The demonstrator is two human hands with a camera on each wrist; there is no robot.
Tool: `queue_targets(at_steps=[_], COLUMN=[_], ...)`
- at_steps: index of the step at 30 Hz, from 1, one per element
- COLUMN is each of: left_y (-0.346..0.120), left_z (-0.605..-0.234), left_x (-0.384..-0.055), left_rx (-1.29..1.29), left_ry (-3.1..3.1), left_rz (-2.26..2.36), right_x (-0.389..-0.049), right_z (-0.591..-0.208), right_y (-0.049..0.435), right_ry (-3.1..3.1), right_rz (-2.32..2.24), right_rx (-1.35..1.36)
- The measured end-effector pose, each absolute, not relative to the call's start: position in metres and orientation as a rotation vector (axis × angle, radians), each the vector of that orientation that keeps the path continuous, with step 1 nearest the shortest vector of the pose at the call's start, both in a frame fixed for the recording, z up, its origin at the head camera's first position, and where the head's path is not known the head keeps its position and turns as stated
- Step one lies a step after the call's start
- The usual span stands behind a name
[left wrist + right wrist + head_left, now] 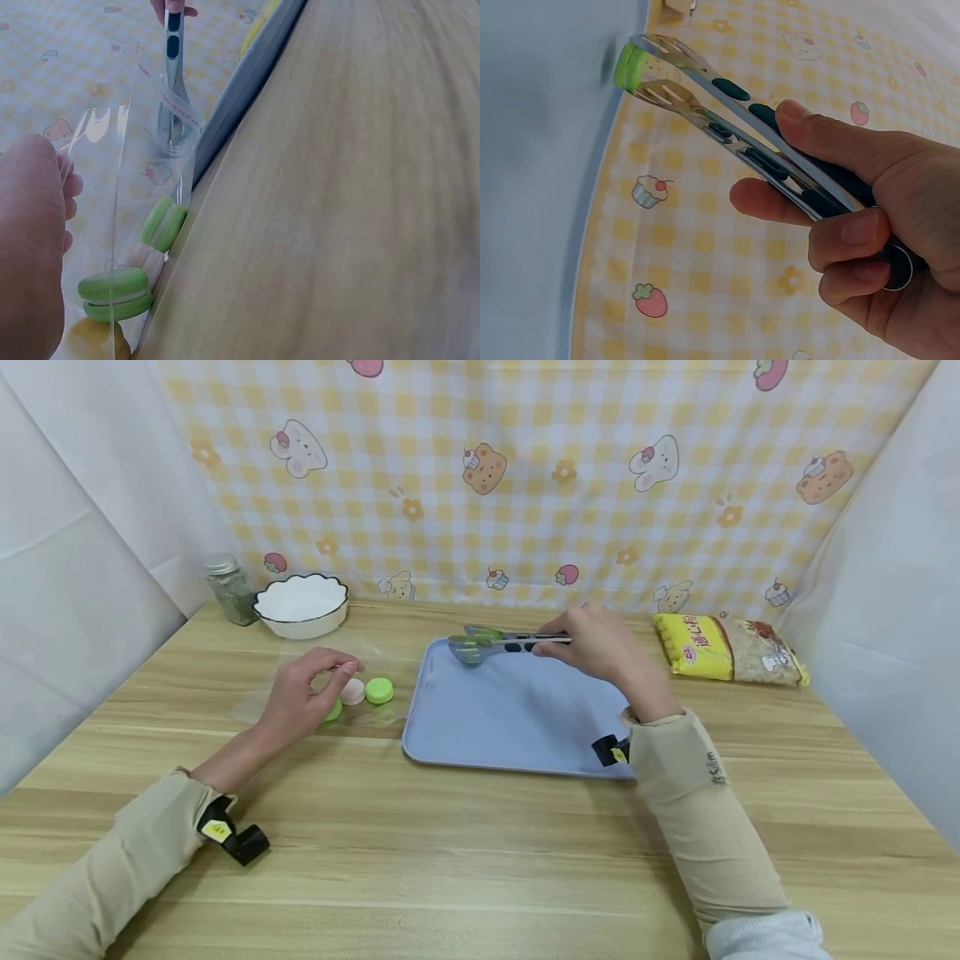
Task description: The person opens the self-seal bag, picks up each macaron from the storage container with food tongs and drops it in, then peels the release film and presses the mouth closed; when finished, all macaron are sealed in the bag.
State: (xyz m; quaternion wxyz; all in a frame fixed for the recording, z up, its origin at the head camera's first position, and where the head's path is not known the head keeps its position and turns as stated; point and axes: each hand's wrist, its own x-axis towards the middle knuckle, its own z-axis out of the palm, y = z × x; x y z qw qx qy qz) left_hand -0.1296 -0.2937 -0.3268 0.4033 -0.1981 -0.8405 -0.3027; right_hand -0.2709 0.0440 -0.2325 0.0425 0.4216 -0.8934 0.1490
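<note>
My right hand [603,643] grips a pair of metal tongs [739,135] with dark grip pads. Between the slotted tips of the tongs is a green macaron [628,67], held over the left back part of a blue tray [517,727]. To the left of the tray lies a clear plastic bag [127,157] with its mouth toward the tray. My left hand [303,693] pinches the bag's edge between thumb and fingers. Inside the bag are green macarons [116,292], a pale pink macaron [352,692] and a yellow macaron [97,341].
A white scalloped bowl [303,610] stands at the back left, beside a glass jar [232,593] with a metal lid. At the back right lies a yellow food packet [720,650]. A checked curtain [525,485] closes off the table's back edge.
</note>
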Motion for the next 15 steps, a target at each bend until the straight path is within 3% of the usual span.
queue_targets(at_steps=[15], left_y=[-0.292], left_z=[-0.326], left_x=[-0.129], left_rx=[-0.488], left_ry=[-2.12], left_rz=[-0.771], right_x=[-0.259], right_z=[-0.209], right_y=[0.062], right_ry=[-2.609], right_rz=[0.616], right_rx=[1.35])
